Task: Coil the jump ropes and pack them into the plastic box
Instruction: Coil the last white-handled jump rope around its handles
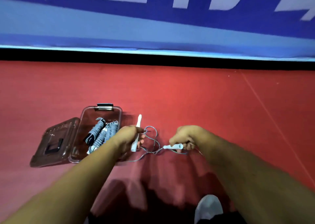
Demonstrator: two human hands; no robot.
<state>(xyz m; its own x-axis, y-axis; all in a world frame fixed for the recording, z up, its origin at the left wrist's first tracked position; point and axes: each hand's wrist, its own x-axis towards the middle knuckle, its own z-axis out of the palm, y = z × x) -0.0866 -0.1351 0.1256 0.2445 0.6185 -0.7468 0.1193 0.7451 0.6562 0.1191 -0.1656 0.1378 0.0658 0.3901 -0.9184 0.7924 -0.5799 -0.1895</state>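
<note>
I saw the left hand (pixel 128 137) grip one white plastic handle (pixel 139 121) — the right hand (pixel 185 136), the other handle (pixel 173 146) — beside the clear plastic box (pixel 120 119).

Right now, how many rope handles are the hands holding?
2. The upright handle is gripped in the left hand, beside the plastic box. The sideways handle is held in the right hand. More handles may be hidden among the coiled ropes in the box.

Bright, even light; floor (pixel 187 94) glows mid-frame. Lower edge smeared (motion blur, probably). Banner (pixel 153 29) bows, wide-angle.
</note>
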